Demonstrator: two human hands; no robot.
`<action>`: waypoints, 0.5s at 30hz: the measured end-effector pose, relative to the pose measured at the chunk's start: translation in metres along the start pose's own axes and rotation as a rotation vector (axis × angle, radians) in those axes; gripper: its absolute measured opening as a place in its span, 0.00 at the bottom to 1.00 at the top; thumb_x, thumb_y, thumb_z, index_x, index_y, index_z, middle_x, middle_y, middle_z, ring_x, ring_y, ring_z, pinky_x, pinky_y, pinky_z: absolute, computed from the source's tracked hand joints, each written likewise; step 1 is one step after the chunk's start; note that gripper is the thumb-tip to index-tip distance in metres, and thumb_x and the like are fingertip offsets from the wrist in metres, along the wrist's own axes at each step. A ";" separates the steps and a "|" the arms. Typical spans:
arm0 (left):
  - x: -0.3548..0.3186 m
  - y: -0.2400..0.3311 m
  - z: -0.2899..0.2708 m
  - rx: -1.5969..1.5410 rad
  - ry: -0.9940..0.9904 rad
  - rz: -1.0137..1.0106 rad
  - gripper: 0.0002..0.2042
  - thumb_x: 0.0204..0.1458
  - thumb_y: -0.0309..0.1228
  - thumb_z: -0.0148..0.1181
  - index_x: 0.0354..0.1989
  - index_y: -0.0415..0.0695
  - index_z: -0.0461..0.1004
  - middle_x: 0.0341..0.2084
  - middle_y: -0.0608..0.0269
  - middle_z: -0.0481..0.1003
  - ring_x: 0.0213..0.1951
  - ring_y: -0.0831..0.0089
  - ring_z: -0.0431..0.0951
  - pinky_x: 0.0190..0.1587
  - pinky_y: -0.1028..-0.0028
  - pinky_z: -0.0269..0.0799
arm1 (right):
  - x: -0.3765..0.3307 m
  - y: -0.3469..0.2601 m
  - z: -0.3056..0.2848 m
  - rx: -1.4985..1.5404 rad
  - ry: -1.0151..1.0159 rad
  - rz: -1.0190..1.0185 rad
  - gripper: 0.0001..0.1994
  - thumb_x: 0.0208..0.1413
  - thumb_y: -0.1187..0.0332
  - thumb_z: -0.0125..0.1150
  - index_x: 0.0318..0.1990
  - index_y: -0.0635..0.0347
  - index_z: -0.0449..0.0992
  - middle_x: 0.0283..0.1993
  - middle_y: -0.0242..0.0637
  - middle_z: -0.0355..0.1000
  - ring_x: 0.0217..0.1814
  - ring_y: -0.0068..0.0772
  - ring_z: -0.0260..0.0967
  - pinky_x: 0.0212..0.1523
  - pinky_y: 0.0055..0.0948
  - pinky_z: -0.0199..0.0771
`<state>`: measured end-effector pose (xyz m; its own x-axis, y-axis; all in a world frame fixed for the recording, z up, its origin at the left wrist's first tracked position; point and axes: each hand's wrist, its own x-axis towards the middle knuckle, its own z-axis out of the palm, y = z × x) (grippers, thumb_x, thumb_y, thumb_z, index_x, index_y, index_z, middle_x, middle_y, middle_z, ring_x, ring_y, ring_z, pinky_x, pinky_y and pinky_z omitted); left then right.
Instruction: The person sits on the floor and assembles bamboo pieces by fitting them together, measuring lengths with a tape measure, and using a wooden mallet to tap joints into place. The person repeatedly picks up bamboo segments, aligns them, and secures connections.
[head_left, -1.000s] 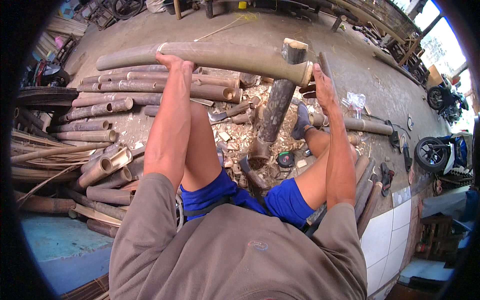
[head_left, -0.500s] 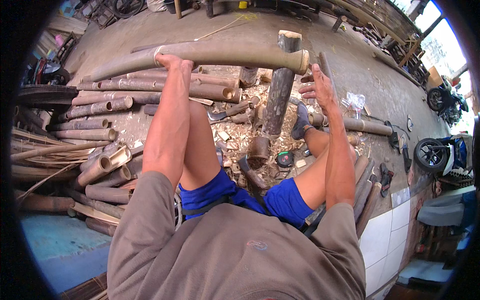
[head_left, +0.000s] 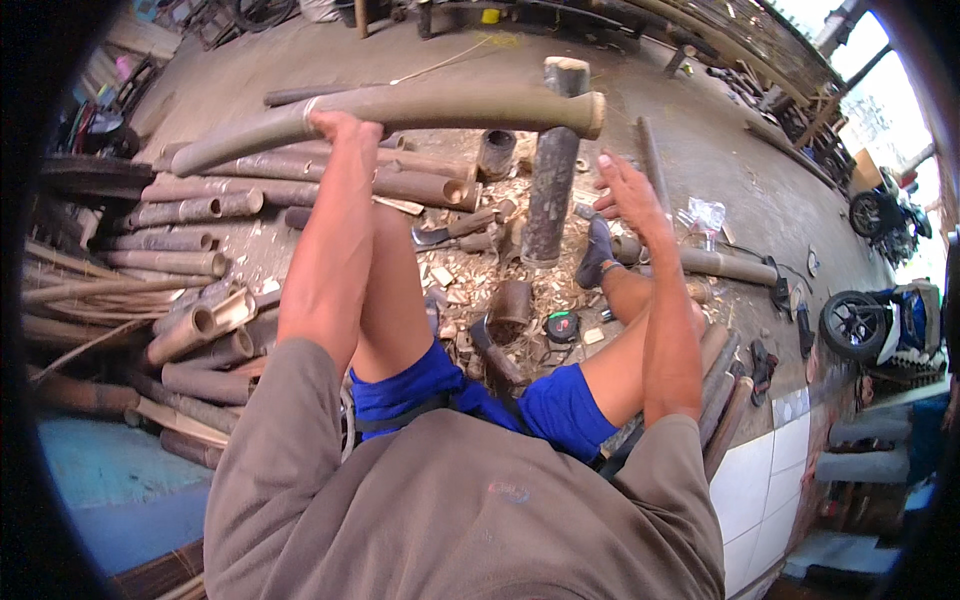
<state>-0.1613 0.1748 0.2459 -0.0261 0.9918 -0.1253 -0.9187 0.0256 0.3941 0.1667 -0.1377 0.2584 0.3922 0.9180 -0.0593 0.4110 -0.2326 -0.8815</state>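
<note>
My left hand [head_left: 342, 126] is closed around a thick bamboo pole [head_left: 450, 107], which it holds up crosswise. The pole's flared right end passes in front of an upright dark log [head_left: 550, 190] with a pale cut top; whether they touch I cannot tell. My right hand [head_left: 630, 195] is below and right of that end, apart from it, fingers stretched out and holding nothing. Between my legs lie a short bamboo piece [head_left: 513, 302], a curved blade tool [head_left: 497, 352] and a black round tape measure [head_left: 562, 326]. Another hooked blade [head_left: 432, 237] rests farther left.
Cut bamboo tubes [head_left: 200, 207] are piled at the left, with split strips beside them. Wood chips [head_left: 470, 270] cover the floor around my feet. At right are a long bamboo length [head_left: 728, 265], a clear plastic bag [head_left: 705, 215], sandals [head_left: 762, 370] and parked motorbikes [head_left: 858, 325].
My right hand has dropped slightly away from the pole's flared end. The pole, still in my left hand, has shifted a little left, while the whole view has also moved slightly.
</note>
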 end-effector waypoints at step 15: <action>-0.020 0.011 0.011 0.057 0.101 -0.042 0.40 0.58 0.62 0.29 0.71 0.51 0.67 0.69 0.54 0.68 0.68 0.45 0.69 0.68 0.33 0.62 | -0.007 -0.002 0.004 -0.219 -0.023 -0.134 0.44 0.63 0.37 0.59 0.71 0.70 0.64 0.38 0.56 0.80 0.31 0.38 0.80 0.41 0.42 0.79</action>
<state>-0.1666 0.1562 0.2631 -0.0302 0.9720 -0.2331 -0.8962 0.0770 0.4370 0.1599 -0.1420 0.2592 0.3043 0.9518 0.0380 0.6276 -0.1703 -0.7597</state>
